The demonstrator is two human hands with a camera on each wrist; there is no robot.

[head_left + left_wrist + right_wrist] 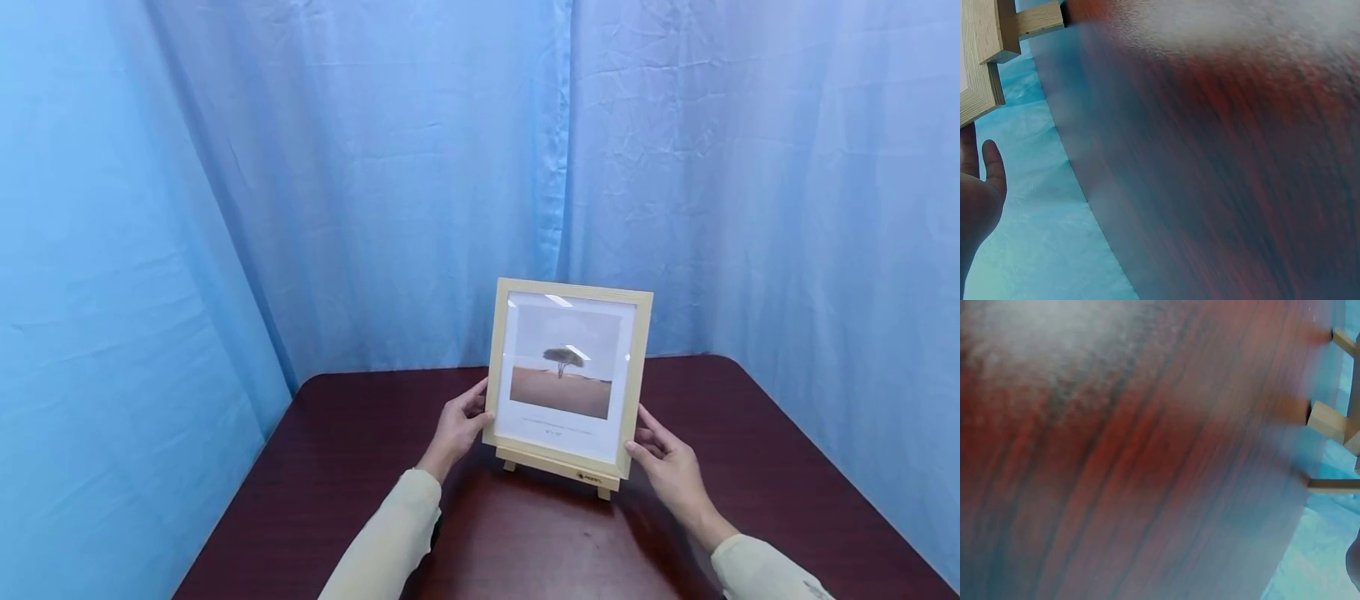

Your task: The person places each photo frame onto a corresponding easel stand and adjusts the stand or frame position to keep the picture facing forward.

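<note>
A pale wooden picture frame (633, 383) with a print of a lone tree leans back on a small wooden easel (555, 467), tilted slightly in the head view. My left hand (456, 429) holds the frame's left edge low down, thumb at the front and fingers partly hidden behind. At the lower right edge, my right hand (675, 475) grips the frame in the same way. The left wrist view has the frame's corner (988, 94) above the left hand (979, 200). In the right wrist view, easel legs (1327, 422) stand on the tabletop, with a sliver of the right hand (1354, 562) below.
The dark red-brown table (360, 467) has a glossy surface with reflections. Blue curtains (375, 183) hang behind it and along both sides, close to the table's edges.
</note>
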